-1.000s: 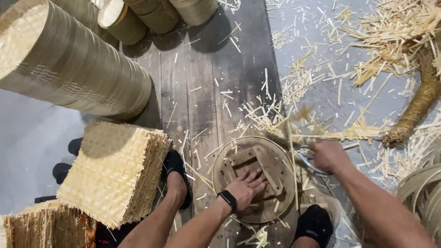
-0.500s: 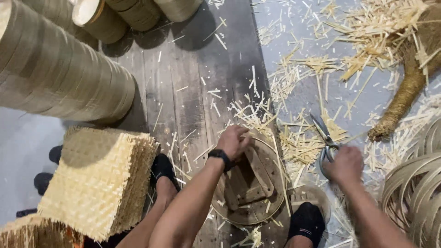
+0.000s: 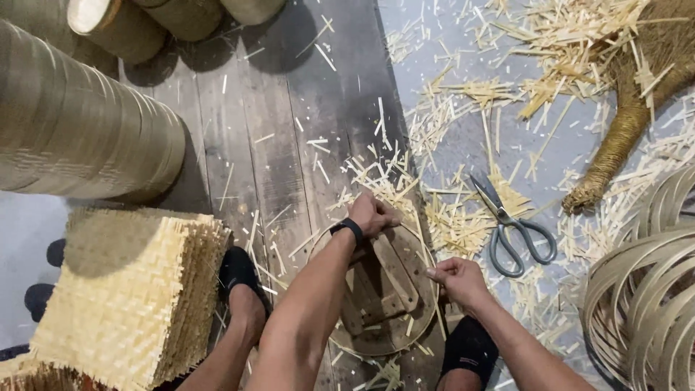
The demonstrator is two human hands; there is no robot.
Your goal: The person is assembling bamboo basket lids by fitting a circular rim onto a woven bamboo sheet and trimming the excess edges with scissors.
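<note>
I see a stack of woven mats [image 3: 130, 289] at 8 o'clock on the floor [image 3: 289, 145]. The round wooden form [image 3: 376, 293] lies flat at 6 o'clock, its slats running 11 to 5. My left hand [image 3: 373, 215] grips its far rim; my right hand [image 3: 457, 279] is closed, pinching a strip at its right edge. Scissors [image 3: 514, 224] at 3 o'clock point toward 11.

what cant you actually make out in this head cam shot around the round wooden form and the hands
- Left hand: fingers curl over the far rim of the round wooden form, so what they grip is hidden.
- Right hand: fist closed at the rim; whether it pinches a strip is too small to tell.
- Form's near edge: covered by the left forearm.
- Coiled bamboo hoops: cut off by the right edge.
- Woven mat stack: its base runs off the bottom edge.
</note>
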